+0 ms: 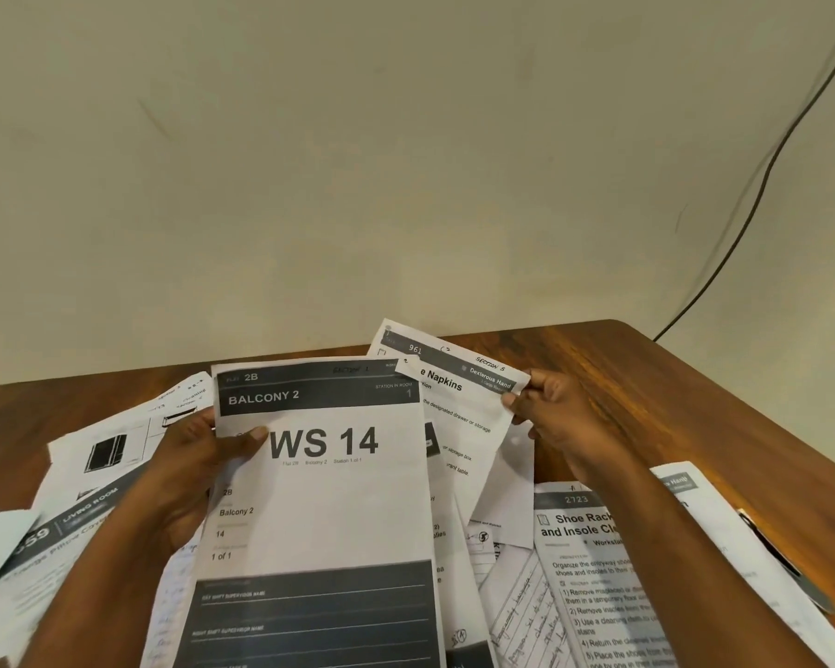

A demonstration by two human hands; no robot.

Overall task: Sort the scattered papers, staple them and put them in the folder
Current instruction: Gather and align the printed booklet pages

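My left hand (198,467) grips the left edge of a sheet headed "BALCONY 2 / WS 14" (324,513), thumb lying across its front, and holds it up off the table. Behind it and to the right, my right hand (557,417) pinches the upper right corner of a sheet titled "Napkins" (459,412), also lifted. More printed and handwritten papers lie scattered underneath: a "Shoe Rack" sheet (594,571) at the lower right and a "Living Room" sheet (68,518) at the left. No stapler and no folder can be made out.
The papers lie on a brown wooden table (671,378) pushed against a plain wall. A dark pen-like object (782,561) rests on paper at the right edge. A black cable (762,171) runs down the wall behind the table's far right corner.
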